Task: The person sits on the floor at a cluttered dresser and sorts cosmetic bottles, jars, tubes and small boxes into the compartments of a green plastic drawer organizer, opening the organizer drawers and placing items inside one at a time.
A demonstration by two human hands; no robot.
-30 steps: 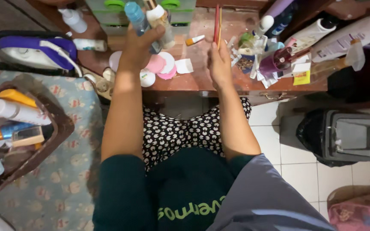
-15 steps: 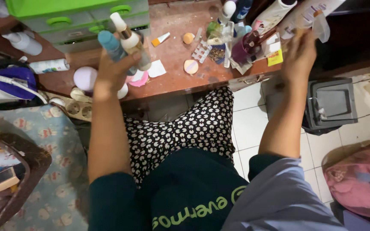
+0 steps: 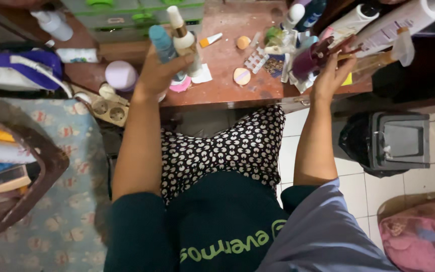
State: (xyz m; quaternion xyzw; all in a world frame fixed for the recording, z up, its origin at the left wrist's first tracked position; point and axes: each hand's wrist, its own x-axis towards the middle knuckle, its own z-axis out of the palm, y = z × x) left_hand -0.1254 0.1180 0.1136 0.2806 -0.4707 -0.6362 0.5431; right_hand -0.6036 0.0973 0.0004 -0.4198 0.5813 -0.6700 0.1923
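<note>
Far left: a brown basket (image 3: 51, 166) of tubes lies on a patterned cloth, lower left of the frame; above it, a purple and white iron (image 3: 16, 68).
Left hand: the left hand (image 3: 159, 75), upper centre-left, has its fingers closed round two bottles at once, a teal bottle (image 3: 161, 43) and a cream pump bottle (image 3: 183, 40), both upright above the surface (image 3: 222, 88).
Under that hand: a pink lid (image 3: 181, 84) and a lilac jar (image 3: 121, 75) sit near the wooden edge.
Centre: two round sponges (image 3: 241, 76) and a small tube (image 3: 210, 39) lie loose on the bare wood.
Right hand: the right hand (image 3: 333, 75), upper right, has its fingers half open, touching a crowded cluster of cosmetics (image 3: 303, 58); I cannot tell whether it grips anything.
Risk: two bottles in one grasp could slip apart; the reaching fingers could topple the tall white bottles (image 3: 378, 27) leaning at the upper right.
In the way: clutter leaves little free wood; a black bin (image 3: 388, 141) stands on the floor, right.
</note>
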